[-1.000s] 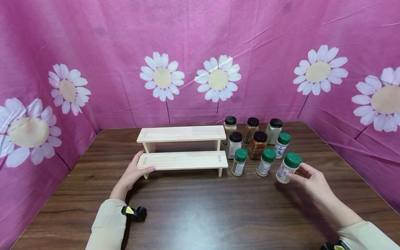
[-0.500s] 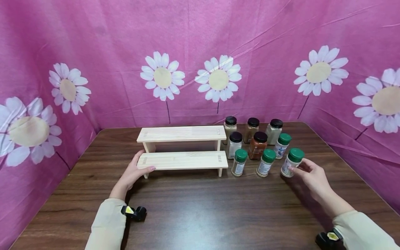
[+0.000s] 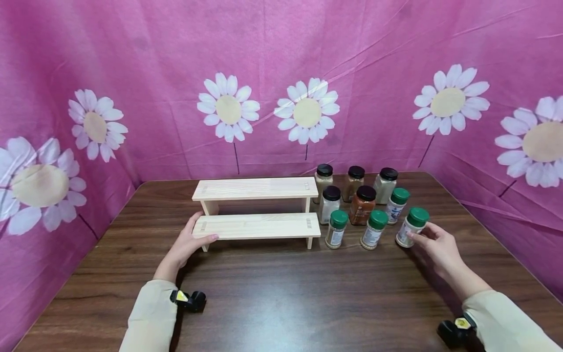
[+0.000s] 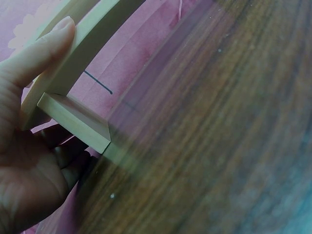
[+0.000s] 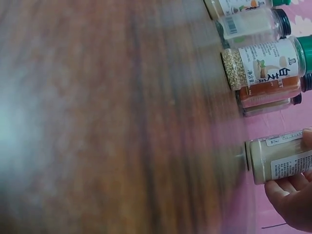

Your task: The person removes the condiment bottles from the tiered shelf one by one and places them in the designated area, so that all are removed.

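Observation:
In the head view my left hand (image 3: pixel 186 242) grips the left end of a two-step wooden spice rack (image 3: pixel 257 226). Its thumb lies over the lower step's front corner, and the left wrist view shows fingers (image 4: pixel 66 153) around the end by the leg. On the far side, my right hand (image 3: pixel 442 250) pinches a green-capped spice jar (image 3: pixel 410 233) between thumb and fingers. The jar stands nearly upright, its base at or just over the table; I cannot tell whether it touches. Pale contents and a printed label show in the right wrist view, where the cap is out of frame.
Left of the held jar are two green-capped jars (image 3: pixel 372 236) (image 3: pixel 336 235), with another green-capped jar (image 3: pixel 395 211) behind it. Several black-capped jars (image 3: pixel 363 208) stand farther back, close to the rack's right end. A pink flowered cloth (image 3: pixel 264 49) hangs behind the brown table (image 3: pixel 272 293).
My right hand has carried the green-capped jar a little away from me and to the right, mostly in the first half second. The left hand and the rack have stayed in place.

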Motion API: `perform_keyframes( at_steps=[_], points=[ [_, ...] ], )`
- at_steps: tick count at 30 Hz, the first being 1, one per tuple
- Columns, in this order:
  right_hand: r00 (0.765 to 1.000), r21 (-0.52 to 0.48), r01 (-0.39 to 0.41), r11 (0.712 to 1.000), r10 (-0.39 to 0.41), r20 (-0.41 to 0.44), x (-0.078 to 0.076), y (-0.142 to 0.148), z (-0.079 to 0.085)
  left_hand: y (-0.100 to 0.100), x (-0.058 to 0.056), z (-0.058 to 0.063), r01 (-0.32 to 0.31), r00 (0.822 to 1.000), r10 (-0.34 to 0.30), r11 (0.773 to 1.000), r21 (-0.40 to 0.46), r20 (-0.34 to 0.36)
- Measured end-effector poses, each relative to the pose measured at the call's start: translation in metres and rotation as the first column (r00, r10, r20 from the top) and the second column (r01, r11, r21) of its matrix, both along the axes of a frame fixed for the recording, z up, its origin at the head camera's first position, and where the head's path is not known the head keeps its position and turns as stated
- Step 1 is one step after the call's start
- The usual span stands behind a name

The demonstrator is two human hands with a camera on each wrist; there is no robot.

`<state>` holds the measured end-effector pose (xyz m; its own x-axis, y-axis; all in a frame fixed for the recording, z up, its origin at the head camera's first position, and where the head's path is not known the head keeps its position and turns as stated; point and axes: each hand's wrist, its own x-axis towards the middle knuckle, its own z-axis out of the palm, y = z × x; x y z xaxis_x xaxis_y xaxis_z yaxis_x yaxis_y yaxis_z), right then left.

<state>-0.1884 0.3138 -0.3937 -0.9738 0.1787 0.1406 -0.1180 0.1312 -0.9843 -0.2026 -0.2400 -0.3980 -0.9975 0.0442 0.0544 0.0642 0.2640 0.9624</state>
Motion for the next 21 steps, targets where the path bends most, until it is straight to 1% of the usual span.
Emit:
perform_keyframes(
  at_steps=[3,5,8,10,12,13,21],
  points=[
    [1.0,-0.014,0.022,1.0,-0.022,0.014,0.0021,-0.0049,0.0032,-0.0008,-0.0004,-0.0007,0.003,1.0,-0.003,1.0,-0.009,-0.004],
    [0.999,0.006,0.027,1.0,-0.027,0.017,0.0027,-0.0063,0.0036,-0.0013,-0.0007,-0.0013,0.001,1.0,-0.001,1.0,-0.009,-0.009],
    [1.0,-0.048,0.009,0.999,-0.009,0.01,0.0032,-0.0071,0.0035,-0.0016,-0.0013,-0.0024,0.001,1.0,-0.001,1.0,-0.003,-0.018],
    [1.0,-0.083,-0.029,0.996,0.028,-0.008,0.0036,-0.0064,0.0031,-0.0015,-0.0016,-0.003,0.001,1.0,-0.001,1.0,0.002,-0.025],
    [0.999,-0.147,-0.048,0.988,0.046,-0.014,0.0034,-0.0059,0.0023,-0.0016,-0.0019,-0.0033,0.002,1.0,-0.002,1.0,0.003,-0.029],
    [0.999,-0.163,-0.054,0.985,0.052,-0.016,0.0033,-0.0057,0.002,-0.0016,-0.002,-0.0032,0.003,1.0,-0.003,1.0,0.002,-0.029],
    [0.998,-0.167,-0.061,0.984,0.059,-0.016,0.0031,-0.0039,0.0002,-0.0013,-0.0019,-0.0025,0.001,1.0,-0.001,1.0,-0.013,-0.018]
  ],
)
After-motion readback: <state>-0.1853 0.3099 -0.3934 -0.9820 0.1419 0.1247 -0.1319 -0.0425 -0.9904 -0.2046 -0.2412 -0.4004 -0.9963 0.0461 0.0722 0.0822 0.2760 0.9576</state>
